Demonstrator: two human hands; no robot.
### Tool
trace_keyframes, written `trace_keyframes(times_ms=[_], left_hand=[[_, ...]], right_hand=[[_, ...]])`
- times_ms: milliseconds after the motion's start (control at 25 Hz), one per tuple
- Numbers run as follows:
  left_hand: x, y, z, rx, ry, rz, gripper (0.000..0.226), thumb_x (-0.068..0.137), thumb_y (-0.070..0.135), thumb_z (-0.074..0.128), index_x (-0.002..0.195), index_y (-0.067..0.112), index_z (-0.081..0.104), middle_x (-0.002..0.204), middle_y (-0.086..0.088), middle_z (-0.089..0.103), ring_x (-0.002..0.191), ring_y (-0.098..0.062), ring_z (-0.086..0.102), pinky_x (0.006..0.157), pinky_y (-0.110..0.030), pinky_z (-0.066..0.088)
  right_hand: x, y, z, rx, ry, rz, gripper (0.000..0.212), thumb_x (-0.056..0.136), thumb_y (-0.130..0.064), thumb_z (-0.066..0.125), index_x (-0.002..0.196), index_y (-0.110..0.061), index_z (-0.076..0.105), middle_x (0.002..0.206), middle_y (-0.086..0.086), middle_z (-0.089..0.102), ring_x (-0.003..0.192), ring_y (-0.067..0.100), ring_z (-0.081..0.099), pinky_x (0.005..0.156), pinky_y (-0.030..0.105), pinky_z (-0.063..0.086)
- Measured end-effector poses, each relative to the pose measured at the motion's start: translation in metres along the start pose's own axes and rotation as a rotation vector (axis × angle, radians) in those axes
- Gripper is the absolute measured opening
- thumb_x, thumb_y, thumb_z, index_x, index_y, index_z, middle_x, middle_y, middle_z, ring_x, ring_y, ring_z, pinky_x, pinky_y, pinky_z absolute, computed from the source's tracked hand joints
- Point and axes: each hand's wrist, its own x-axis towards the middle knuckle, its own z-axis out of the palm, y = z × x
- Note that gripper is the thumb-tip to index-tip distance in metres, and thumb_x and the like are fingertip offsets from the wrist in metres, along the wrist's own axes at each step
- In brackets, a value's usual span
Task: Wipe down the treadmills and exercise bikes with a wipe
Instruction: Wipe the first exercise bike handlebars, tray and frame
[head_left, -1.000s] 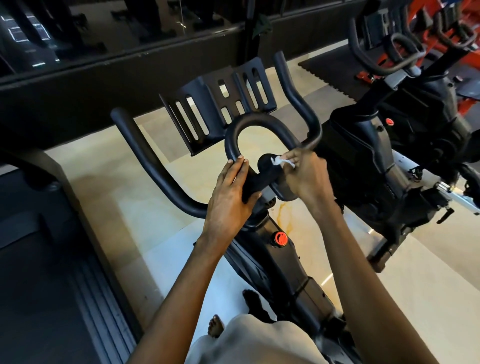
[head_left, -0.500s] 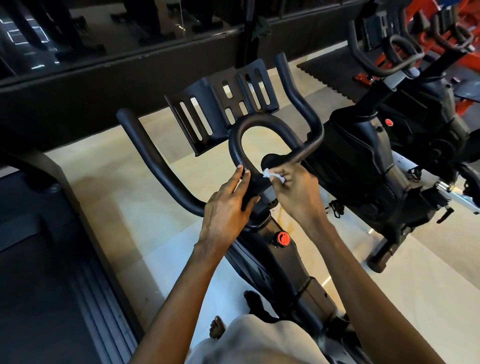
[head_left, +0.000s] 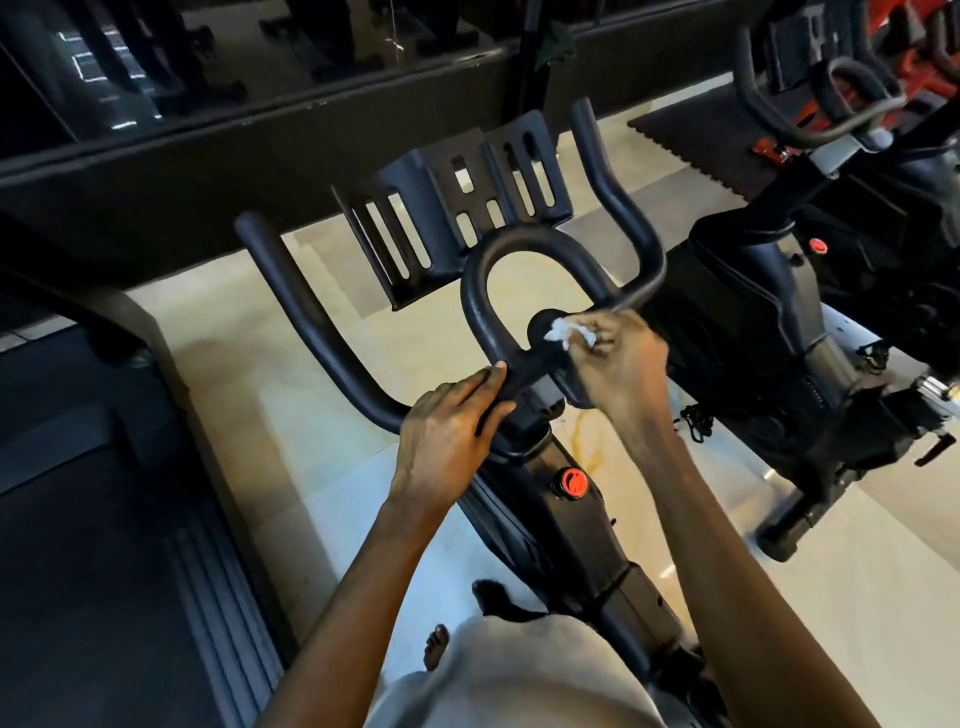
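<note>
At centre of handlebar (head_left: 480, 312): wipe (head_left: 563, 330) soft, flimsy, probably tears easy; bunched, pinched in right hand (head_left: 621, 358); left hand (head_left: 447, 426) wrapped round handlebar, rigid, no give.

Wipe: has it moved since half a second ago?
Yes. The wipe moved up and right, from below the knob to its right side.

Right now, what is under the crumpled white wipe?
Under the crumpled white wipe, pinched by the right hand, shows the black rounded hub of the exercise bike's handlebar. The spot right beneath the wipe and hand is covered.
</note>
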Motion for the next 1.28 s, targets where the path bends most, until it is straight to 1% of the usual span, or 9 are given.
trace_keyframes(times_ms=[120,240,480,680,800,920,1000,1120,1280], left_hand=[[0.001,-0.001,0.000,-0.001,0.003,0.009,0.039,0.095,0.038,0.068,0.130,0.019,0.068,0.113,0.002,0.074,0.088,-0.016,0.069,0.073,-0.034,0.059],[0.001,0.000,-0.001,-0.017,-0.016,-0.011,0.040,0.096,0.040,0.067,0.131,0.020,0.068,0.113,0.003,0.073,0.089,-0.015,0.068,0.073,-0.034,0.059],[0.002,0.001,0.000,-0.039,-0.005,-0.053,0.040,0.095,0.039,0.070,0.127,0.015,0.069,0.110,0.000,0.074,0.090,-0.017,0.069,0.080,-0.032,0.057],[-0.013,-0.006,-0.009,0.054,0.009,-0.087,0.040,0.093,0.041,0.070,0.120,0.012,0.072,0.102,0.000,0.074,0.090,-0.020,0.064,0.083,-0.029,0.046],[-0.019,-0.007,-0.014,0.057,-0.024,-0.101,0.045,0.091,0.042,0.069,0.126,0.014,0.069,0.104,0.002,0.073,0.092,-0.016,0.059,0.087,-0.026,0.040],[-0.018,-0.006,-0.016,0.030,-0.053,-0.122,0.045,0.091,0.043,0.069,0.127,0.016,0.068,0.105,0.004,0.073,0.092,-0.014,0.058,0.085,-0.024,0.038],[-0.016,-0.007,-0.019,-0.004,-0.077,-0.131,0.039,0.094,0.040,0.067,0.125,0.016,0.070,0.106,0.005,0.073,0.092,-0.013,0.060,0.084,-0.026,0.043],[-0.003,-0.008,-0.030,-0.081,-0.022,-0.203,0.023,0.100,0.025,0.062,0.117,0.015,0.073,0.105,0.004,0.073,0.094,-0.011,0.063,0.082,-0.035,0.051],[0.045,-0.039,-0.060,-0.001,0.141,-0.278,0.019,0.100,0.019,0.062,0.113,0.012,0.074,0.104,0.001,0.073,0.097,-0.011,0.064,0.089,-0.037,0.050]], right_hand=[[0.032,0.010,-0.015,-0.060,0.074,0.061,0.017,0.094,-0.019,0.066,0.108,-0.020,0.076,0.105,-0.001,0.074,0.088,0.010,0.070,0.087,0.032,0.059],[0.028,0.009,-0.007,-0.085,0.013,0.035,0.019,0.095,-0.019,0.063,0.108,-0.025,0.074,0.109,0.000,0.072,0.094,0.014,0.070,0.091,0.033,0.056],[0.001,0.005,-0.002,0.084,-0.117,-0.107,0.021,0.090,-0.017,0.069,0.107,-0.028,0.075,0.108,-0.008,0.068,0.087,0.000,0.068,0.090,0.018,0.054],[-0.020,-0.006,0.014,0.079,-0.147,-0.216,0.017,0.090,-0.013,0.071,0.106,-0.017,0.075,0.105,-0.002,0.064,0.082,0.006,0.064,0.085,0.009,0.050],[-0.002,-0.003,0.007,0.094,-0.093,-0.166,0.016,0.089,-0.014,0.071,0.103,-0.021,0.075,0.102,-0.005,0.065,0.076,0.003,0.064,0.083,0.020,0.054],[0.002,-0.010,0.011,0.087,-0.213,-0.190,0.015,0.087,-0.014,0.072,0.099,-0.023,0.076,0.097,-0.010,0.063,0.069,-0.008,0.060,0.069,0.003,0.044],[0.010,-0.017,0.014,0.164,-0.232,-0.174,0.014,0.088,-0.015,0.073,0.099,-0.024,0.076,0.098,-0.013,0.065,0.075,-0.012,0.062,0.071,0.001,0.044],[0.041,-0.027,0.016,0.355,-0.174,-0.143,0.014,0.090,-0.016,0.072,0.101,-0.024,0.073,0.100,-0.012,0.071,0.087,-0.001,0.068,0.081,0.013,0.053],[0.062,-0.061,0.038,0.370,-0.254,-0.270,0.012,0.090,-0.015,0.072,0.100,-0.019,0.067,0.101,-0.012,0.071,0.093,-0.004,0.066,0.079,0.005,0.047]])
